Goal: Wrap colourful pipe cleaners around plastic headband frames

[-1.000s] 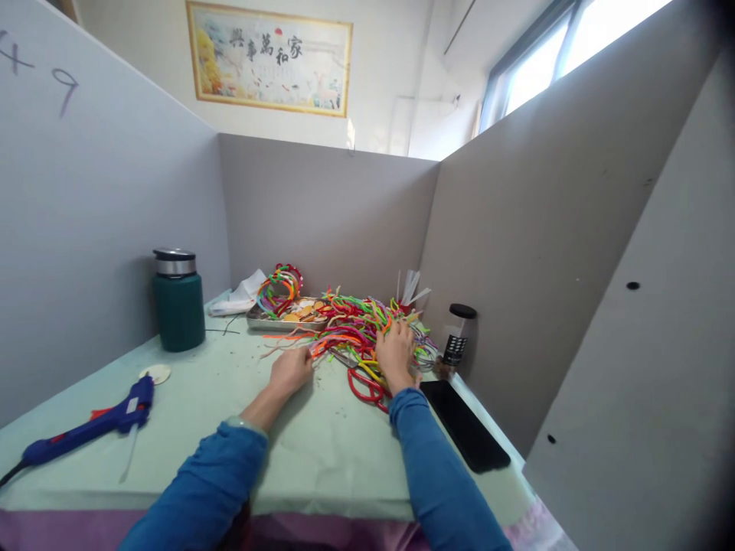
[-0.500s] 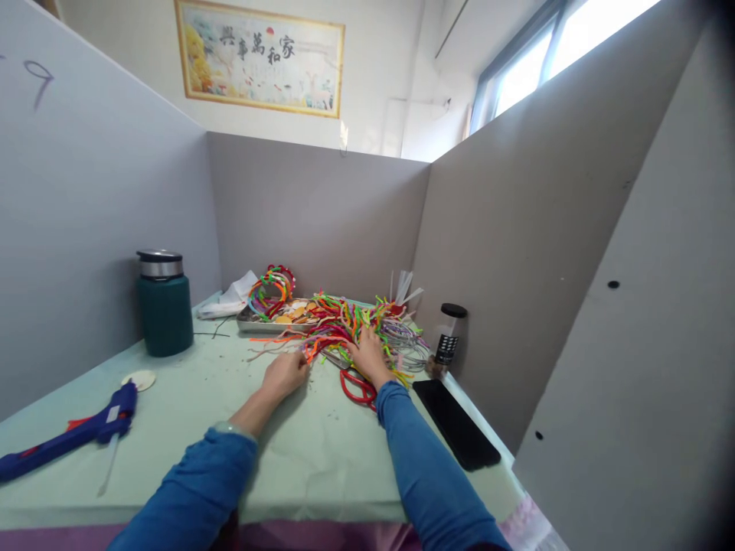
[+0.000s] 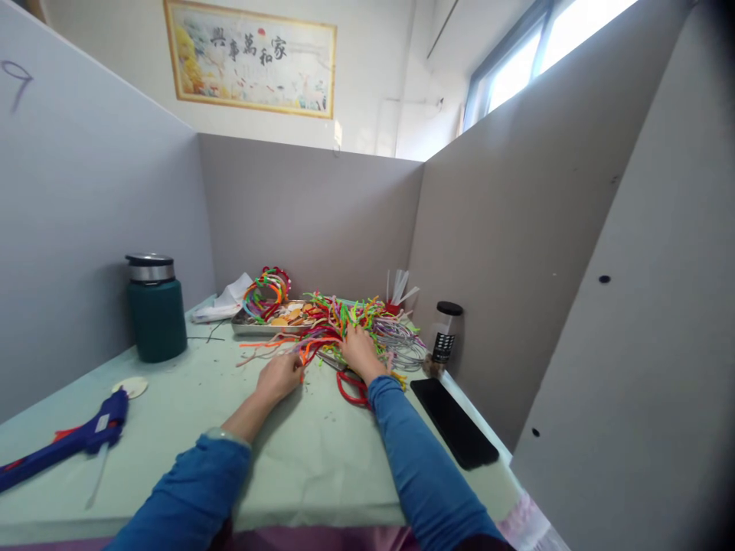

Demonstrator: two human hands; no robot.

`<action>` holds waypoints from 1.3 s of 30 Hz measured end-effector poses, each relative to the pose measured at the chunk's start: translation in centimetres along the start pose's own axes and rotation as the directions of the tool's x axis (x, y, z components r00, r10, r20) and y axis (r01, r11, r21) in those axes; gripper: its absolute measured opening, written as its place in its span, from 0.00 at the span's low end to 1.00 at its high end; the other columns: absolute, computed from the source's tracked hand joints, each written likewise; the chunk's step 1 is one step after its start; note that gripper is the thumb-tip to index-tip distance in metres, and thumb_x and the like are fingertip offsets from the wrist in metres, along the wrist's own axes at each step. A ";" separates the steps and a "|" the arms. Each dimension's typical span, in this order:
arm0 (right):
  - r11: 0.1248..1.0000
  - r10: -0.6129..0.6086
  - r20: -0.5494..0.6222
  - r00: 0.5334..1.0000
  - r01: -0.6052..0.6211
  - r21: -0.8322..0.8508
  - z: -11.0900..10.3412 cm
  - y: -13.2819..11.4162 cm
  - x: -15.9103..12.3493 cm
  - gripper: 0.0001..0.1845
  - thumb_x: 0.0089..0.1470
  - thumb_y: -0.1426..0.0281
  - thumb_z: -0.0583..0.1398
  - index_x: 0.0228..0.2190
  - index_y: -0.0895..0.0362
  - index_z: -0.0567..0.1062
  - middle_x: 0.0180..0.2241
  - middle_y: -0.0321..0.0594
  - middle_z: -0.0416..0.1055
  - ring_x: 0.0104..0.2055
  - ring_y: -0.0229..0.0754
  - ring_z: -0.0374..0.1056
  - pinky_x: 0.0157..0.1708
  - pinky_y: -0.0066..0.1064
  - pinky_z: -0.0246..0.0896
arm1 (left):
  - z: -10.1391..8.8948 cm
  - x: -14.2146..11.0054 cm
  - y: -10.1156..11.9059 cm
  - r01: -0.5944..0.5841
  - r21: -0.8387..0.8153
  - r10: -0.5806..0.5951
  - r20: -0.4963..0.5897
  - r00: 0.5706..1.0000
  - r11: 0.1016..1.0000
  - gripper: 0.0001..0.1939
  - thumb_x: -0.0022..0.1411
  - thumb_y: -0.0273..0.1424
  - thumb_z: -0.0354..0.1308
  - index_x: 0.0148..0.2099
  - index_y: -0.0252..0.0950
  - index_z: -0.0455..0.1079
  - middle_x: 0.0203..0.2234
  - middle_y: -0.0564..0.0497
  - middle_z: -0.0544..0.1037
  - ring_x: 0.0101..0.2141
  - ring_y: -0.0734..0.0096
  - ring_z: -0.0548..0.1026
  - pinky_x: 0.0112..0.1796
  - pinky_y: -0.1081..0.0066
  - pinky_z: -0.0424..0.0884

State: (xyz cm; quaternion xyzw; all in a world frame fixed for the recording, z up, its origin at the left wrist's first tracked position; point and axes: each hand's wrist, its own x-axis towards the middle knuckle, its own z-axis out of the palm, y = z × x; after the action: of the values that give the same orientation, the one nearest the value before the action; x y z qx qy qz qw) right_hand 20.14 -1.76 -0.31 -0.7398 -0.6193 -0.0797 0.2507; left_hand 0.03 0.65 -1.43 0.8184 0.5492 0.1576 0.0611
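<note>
A tangled heap of bright pipe cleaners (image 3: 321, 330) in red, orange, green and pink lies at the middle of the table. At its near left edge, my left hand (image 3: 280, 376) is closed, its fingertips pinching the ends of red and orange pipe cleaners. My right hand (image 3: 360, 353) reaches into the heap from the front, with its fingers curled on the strands and the fingertips partly hidden. Red-handled scissors (image 3: 351, 389) lie just below my right hand, their blades partly under the heap.
Behind the heap are a metal tray (image 3: 253, 329) with small discs and wound headbands (image 3: 267, 295). A green bottle (image 3: 155, 310) and blue glue gun (image 3: 92, 436) are left. A black phone (image 3: 453, 421), a jar (image 3: 445, 337) and white sticks (image 3: 400, 285) are right. Grey partitions (image 3: 310, 207) enclose the table.
My right hand has shifted slightly left within the heap. My left hand keeps its pinch at the heap's edge. The whole view has swung slightly to the right.
</note>
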 end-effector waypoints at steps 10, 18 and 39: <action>0.919 0.386 -0.177 0.905 -0.394 -0.011 -3.9 7.4 2.7 0.22 0.57 0.76 0.47 0.50 0.64 0.70 0.50 0.57 0.68 0.54 0.52 0.63 0.49 0.38 0.57 | 0.0 -0.2 0.1 -0.004 0.001 0.004 0.009 1.000 1.000 0.11 0.56 0.31 0.48 0.34 0.40 0.73 0.34 0.48 0.78 0.37 0.65 0.73 0.30 0.72 0.62; 0.952 0.300 0.213 0.930 -0.278 -0.124 -1.5 10.5 3.0 0.28 0.50 0.68 0.57 0.55 0.54 0.66 0.52 0.51 0.67 0.56 0.57 0.61 0.51 0.52 0.55 | -0.2 -0.5 0.3 0.015 0.008 -0.015 0.007 1.000 1.000 0.12 0.57 0.32 0.48 0.35 0.40 0.73 0.35 0.48 0.78 0.37 0.65 0.73 0.32 0.72 0.64; 0.942 0.234 0.028 0.972 -0.219 -0.255 -5.5 8.6 3.8 0.17 0.53 0.70 0.55 0.43 0.54 0.77 0.46 0.51 0.73 0.54 0.55 0.63 0.49 0.44 0.56 | -0.1 -0.6 0.3 0.020 0.017 -0.020 0.005 1.000 1.000 0.13 0.59 0.34 0.48 0.37 0.40 0.74 0.36 0.47 0.79 0.39 0.64 0.74 0.33 0.71 0.64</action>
State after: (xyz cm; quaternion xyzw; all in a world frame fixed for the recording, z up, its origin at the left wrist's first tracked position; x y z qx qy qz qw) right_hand 30.23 -1.95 3.71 -0.8337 -0.5221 -0.1062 0.1451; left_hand 0.03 -0.04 -1.40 0.8139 0.5584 0.1502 0.0569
